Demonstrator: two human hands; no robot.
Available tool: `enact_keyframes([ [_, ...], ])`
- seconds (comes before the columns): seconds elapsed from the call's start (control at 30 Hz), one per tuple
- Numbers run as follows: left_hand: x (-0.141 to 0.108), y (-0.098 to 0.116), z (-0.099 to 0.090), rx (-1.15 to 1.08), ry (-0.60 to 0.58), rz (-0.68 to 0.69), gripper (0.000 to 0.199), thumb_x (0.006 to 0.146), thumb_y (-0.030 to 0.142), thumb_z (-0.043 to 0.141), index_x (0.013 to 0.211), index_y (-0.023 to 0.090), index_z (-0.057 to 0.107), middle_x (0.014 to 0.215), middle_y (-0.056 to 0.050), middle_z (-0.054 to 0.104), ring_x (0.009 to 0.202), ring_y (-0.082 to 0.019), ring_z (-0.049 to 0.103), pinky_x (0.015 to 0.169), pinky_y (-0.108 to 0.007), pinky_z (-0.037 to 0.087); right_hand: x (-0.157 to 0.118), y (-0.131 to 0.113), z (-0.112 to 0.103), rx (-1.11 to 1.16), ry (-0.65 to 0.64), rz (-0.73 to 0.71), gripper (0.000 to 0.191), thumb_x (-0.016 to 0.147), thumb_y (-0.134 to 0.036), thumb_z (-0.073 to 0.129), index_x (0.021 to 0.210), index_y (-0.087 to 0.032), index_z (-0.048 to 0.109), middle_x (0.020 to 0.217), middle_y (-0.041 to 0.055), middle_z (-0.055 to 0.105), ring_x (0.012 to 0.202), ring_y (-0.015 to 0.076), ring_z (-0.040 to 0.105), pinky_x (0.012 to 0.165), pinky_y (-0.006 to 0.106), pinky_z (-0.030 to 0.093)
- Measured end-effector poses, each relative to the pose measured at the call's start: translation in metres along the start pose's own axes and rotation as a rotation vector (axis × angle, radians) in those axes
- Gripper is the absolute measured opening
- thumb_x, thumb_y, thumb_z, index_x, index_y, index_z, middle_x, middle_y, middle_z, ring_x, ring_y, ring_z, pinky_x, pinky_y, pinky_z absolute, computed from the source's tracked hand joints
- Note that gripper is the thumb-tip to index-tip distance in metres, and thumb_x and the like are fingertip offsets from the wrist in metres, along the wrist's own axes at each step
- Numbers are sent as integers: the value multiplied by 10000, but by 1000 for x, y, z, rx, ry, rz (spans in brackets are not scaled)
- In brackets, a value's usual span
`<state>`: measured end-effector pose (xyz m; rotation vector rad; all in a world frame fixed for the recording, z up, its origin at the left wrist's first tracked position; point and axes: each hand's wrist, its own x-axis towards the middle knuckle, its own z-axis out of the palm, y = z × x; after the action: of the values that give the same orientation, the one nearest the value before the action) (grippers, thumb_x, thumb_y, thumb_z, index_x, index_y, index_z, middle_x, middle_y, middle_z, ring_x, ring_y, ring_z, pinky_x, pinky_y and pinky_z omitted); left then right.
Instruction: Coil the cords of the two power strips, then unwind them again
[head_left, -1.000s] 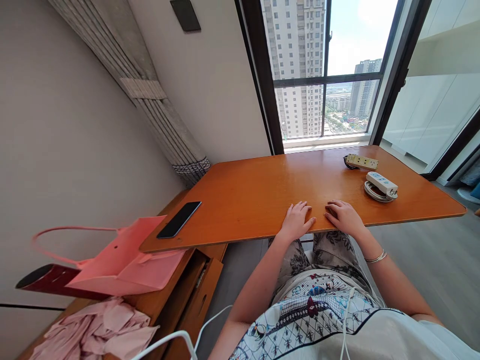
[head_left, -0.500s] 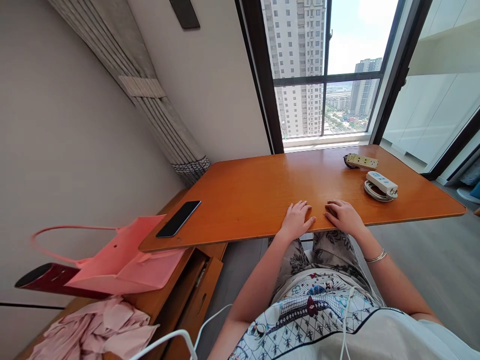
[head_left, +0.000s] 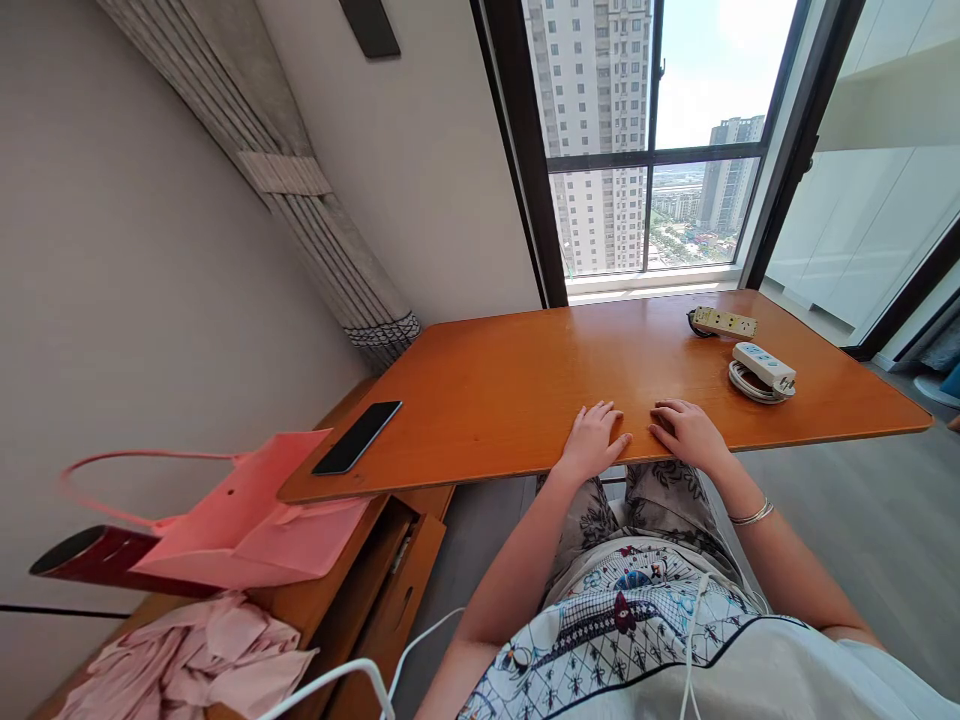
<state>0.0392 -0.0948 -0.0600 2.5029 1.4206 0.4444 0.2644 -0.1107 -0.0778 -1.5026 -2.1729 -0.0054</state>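
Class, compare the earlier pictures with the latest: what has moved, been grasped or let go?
Nothing visibly moved or was grasped or let go. The left hand and right hand still rest on the table; the phone, yellowish power strip and white power strip stayed put.

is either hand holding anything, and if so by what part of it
Nothing visible is held: the left hand and right hand rest on the orange-brown tabletop at its near edge.
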Motion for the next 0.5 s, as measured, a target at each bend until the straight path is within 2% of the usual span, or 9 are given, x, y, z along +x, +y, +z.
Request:
enact_keyframes([
  [0.5, 0, 0, 0, -2, 0, 2, 467, 973, 438, 510, 1352, 175, 585, 1567, -133, 484, 1511, -277, 360, 1268, -507, 207, 0, 1, 1, 0, 10, -10, 331, 978, -368, 566, 1183, -161, 722, 1296, 132, 691, 1212, 297, 634, 1075, 460, 481],
])
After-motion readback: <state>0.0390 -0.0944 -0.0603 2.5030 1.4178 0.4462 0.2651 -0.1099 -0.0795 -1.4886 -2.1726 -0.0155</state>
